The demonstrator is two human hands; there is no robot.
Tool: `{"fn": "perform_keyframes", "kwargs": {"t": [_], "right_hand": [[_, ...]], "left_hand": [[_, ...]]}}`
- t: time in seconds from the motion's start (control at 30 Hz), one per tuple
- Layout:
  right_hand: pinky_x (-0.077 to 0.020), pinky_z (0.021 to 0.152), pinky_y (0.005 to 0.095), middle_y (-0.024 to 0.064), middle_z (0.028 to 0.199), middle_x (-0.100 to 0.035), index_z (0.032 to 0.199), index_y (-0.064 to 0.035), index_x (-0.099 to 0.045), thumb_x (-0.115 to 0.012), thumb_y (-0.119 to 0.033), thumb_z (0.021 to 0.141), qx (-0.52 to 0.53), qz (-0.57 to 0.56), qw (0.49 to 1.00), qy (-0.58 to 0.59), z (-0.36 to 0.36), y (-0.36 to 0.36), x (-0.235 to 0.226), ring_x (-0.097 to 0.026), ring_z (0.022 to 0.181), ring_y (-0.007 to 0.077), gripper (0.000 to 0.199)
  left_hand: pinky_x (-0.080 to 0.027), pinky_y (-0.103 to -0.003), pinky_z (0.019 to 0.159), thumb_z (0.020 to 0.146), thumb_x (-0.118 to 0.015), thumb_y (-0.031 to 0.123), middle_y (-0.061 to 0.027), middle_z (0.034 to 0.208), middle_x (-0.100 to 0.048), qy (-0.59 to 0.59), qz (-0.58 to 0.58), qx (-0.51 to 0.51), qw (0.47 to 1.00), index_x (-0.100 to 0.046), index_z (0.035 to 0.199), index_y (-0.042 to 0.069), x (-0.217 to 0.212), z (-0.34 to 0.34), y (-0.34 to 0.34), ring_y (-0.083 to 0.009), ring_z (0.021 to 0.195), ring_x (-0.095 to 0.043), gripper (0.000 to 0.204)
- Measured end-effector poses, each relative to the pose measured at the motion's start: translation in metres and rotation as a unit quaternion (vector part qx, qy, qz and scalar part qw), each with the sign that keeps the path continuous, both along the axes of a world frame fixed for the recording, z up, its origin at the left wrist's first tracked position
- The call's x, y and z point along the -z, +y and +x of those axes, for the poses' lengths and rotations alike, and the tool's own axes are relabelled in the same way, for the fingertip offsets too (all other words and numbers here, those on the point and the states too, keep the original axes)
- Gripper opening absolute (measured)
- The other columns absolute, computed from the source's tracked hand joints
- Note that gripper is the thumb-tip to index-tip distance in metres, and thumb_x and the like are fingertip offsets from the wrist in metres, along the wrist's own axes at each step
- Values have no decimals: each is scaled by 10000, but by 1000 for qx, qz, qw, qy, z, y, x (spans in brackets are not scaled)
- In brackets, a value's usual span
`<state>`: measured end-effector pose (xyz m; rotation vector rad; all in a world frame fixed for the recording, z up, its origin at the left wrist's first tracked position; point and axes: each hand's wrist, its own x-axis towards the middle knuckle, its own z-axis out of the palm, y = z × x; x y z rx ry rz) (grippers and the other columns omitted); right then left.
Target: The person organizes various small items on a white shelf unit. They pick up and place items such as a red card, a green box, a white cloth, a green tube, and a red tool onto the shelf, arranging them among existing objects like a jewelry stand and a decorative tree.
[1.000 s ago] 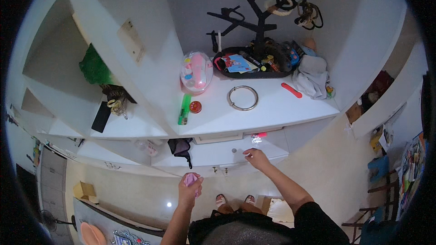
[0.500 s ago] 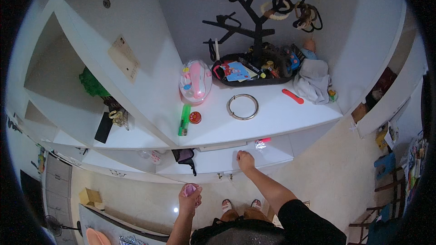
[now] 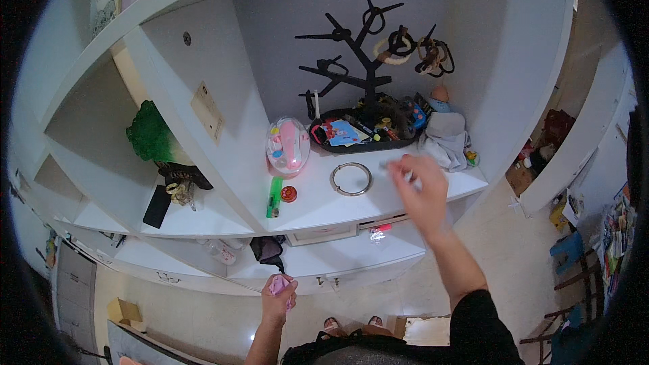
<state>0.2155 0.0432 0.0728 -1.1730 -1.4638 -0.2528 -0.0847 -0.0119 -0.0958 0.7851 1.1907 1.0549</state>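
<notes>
Head view: right hand (image 3: pixel 420 192) open, blurred, over shelf (image 3: pixel 318 206) front edge beside ring (image 3: pixel 351 179); left hand (image 3: pixel 278 297) clenched on pink item (image 3: pixel 278 285). Advise a slow, steady reach.

Matt white shelf (image 3: pixel 318 206), shiny metal ring (image 3: pixel 351 179) — glossy plastic case (image 3: pixel 288 146)

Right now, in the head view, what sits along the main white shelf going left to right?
green lighter → small red round cap → metal ring → right hand above the shelf → grey cloth.
</notes>
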Motion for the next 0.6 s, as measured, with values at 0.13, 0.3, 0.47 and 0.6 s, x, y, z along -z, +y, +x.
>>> {"fn": "perform_keyframes", "kwargs": {"t": [0.13, 0.3, 0.47, 0.6], "right_hand": [[-480, 642, 344, 128, 831, -631, 873, -11, -649, -621, -89, 781, 48, -106, 993, 7, 33, 43, -21, -605, 713, 278, 124], [-490, 663, 333, 135, 872, -638, 920, -22, -647, -606, -49, 777, 83, -62, 994, -38, 34, 39, -10, -611, 755, 300, 151], [-479, 596, 326, 117, 812, -639, 869, -38, -648, -629, 29, 688, 5, -15, 995, -100, 26, -32, 24, -607, 681, 253, 194], [-486, 573, 302, 117, 799, -645, 867, -14, -646, -628, -15, 717, -86, -206, 975, 21, 26, -62, 119, -608, 628, 237, 151]], "left_hand": [[-306, -221, 376, 770, -639, 18, -4, 554, -463, 1, 39, 27, 999, -523, 873, 63, -13, 8, 7, -77, 413, -401, 161], [-301, -213, 375, 771, -645, 20, 13, 572, -437, -19, 37, 19, 999, -516, 885, 67, -21, 17, 11, -62, 433, -398, 178], [-293, -209, 359, 779, -630, 1, 19, 594, -438, -23, 24, 2, 999, -509, 875, 61, -10, 15, 7, -59, 439, -403, 166], [-291, -212, 355, 778, -631, -1, 15, 583, -440, -11, 0, -7, 1000, -509, 872, 61, -2, 18, 4, -63, 418, -393, 166]]}}
